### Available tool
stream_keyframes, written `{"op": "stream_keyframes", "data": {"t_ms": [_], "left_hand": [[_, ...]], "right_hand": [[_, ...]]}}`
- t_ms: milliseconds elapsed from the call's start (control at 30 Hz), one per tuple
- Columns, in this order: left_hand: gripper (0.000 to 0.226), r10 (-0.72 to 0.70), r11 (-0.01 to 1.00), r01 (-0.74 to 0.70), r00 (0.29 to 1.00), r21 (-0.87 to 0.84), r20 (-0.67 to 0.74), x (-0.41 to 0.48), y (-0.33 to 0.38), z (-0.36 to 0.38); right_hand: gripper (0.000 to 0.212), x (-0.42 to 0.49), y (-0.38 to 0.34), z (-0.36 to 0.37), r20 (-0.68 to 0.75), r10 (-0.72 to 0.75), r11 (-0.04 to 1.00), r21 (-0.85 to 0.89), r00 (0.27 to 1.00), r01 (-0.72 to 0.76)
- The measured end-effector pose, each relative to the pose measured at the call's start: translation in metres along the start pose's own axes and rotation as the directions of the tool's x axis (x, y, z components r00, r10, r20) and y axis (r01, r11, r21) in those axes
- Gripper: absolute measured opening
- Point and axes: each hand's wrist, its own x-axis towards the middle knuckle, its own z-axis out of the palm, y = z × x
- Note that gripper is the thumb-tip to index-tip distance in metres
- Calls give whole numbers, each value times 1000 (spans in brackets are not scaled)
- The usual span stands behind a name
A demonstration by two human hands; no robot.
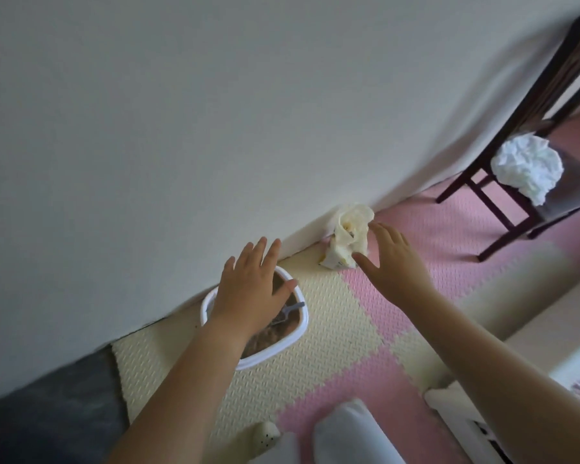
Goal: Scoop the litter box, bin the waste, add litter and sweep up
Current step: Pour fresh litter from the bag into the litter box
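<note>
Hovering over the litter box [301,329], left hand [252,289] and, beside it near a crumpled bag [347,239], right hand [392,259] spread empty fingers [261,253].

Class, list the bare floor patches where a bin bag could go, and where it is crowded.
Free: cream mat between litter box and crumpled bag; pink mat between that bag and the chair. Crowded: the wall edge, where left hand hovers over the box, right hand beside the bag.

left hand [253,286] spread above litter box [298,339] (scoop [290,311] inside), right hand [394,259] near bag [347,241]
</note>
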Motion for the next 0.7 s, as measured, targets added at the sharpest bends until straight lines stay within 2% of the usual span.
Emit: {"op": "stream_keyframes", "data": {"t_ms": [167,400,533,700], "left_hand": [[73,-6,999,9,998,-45,62,70,41,41],[71,-18,988,27,998,-152,60,192,75,148],[72,37,986,-34,999,-165,16,266,68,238],[74,89,971,-94,996,-218,-31,351,57,375]], "right_hand": [[68,49,74,24,81,131,990,40,988,-135],[66,144,171,89,117,157,985,50,981,-164],[67,190,219,161,107,189,979,56,976,-196],[61,228,269,293,72,215,964,141,974,-224]]}}
